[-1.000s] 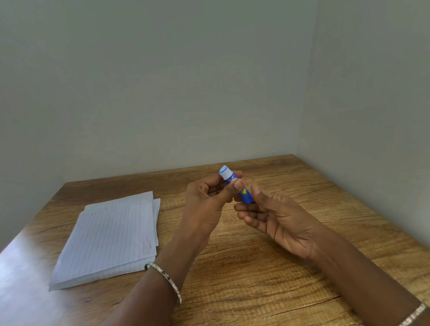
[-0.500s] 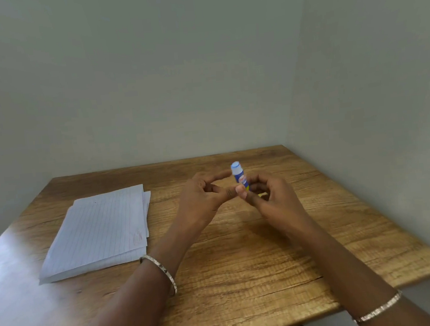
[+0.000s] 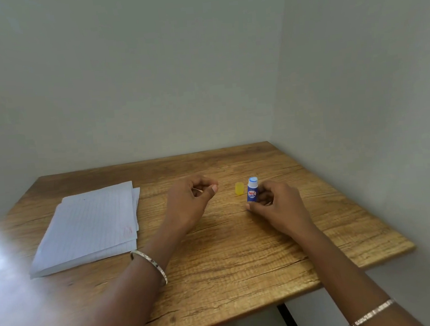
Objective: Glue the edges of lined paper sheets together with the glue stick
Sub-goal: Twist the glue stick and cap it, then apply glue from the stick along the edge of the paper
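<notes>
Glue stick [image 3: 252, 192] uncapped, upright in the right hand [image 3: 277, 204]
Best to draw a sheet close before gluing its edge; blue tube, pale tip, fingers curled round its base; yellow cap [image 3: 239, 188] just left of it, between the hands; left hand [image 3: 189, 204] curled, seemingly empty; lined paper sheets [image 3: 92, 225] lie on that hand's outer side.

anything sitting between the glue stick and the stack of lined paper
Yes. The yellow cap stands on the table just left of the glue stick, and the left hand is further along, before the lined paper. The right hand holds the glue stick.
</notes>
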Available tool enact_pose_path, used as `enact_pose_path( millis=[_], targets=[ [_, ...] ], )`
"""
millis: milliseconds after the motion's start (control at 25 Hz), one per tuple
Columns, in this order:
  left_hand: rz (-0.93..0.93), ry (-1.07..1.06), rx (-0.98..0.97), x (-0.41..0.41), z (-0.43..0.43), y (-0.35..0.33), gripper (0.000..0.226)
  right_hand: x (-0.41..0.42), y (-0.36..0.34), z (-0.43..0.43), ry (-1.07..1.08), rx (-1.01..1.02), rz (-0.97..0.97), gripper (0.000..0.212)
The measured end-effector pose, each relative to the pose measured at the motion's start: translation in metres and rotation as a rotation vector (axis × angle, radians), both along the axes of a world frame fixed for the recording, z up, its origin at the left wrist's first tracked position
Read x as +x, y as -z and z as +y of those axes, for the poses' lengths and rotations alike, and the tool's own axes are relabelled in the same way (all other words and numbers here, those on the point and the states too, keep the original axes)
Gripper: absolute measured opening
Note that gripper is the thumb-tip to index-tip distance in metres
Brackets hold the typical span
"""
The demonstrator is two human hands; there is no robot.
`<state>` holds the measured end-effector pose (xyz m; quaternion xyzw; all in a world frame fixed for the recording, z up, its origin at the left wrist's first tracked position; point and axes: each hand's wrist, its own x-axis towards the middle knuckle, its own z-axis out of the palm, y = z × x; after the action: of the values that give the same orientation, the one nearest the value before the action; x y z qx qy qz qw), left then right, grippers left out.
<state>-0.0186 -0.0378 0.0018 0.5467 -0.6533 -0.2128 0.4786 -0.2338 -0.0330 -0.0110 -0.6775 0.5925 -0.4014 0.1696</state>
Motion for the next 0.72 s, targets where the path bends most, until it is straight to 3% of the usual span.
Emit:
enact_pose_path(
  millis=[200, 360, 480, 560, 720],
  targets=[
    [-0.179, -0.003, 0.028, 0.008, 0.021, -0.005, 0.01, 0.001, -0.001, 0.001, 0.011, 0.042, 0.04, 0.031],
    [-0.578, -0.165, -0.036, 0.046, 0.06, -0.012, 0.026, 0.001, -0.012, 0.018, 0.109, 0.178, 0.024, 0.053],
    [-0.725, -0.33, 0.037, 0.097, 0.09, -0.012, 0.04, 0.017, -0.018, 0.058, 0.31, -0.06, 0.041, 0.023],
    [-0.773, -0.361, 0.162, 0.124, 0.102, -0.007, 0.053, 0.042, -0.022, 0.082, 0.226, -0.211, -0.041, 0.011],
    [-0.787, -0.352, 0.251, 0.145, 0.111, 0.0, 0.055, 0.099, -0.018, 0.092, -0.134, -0.167, -0.036, 0.011]
  ],
)
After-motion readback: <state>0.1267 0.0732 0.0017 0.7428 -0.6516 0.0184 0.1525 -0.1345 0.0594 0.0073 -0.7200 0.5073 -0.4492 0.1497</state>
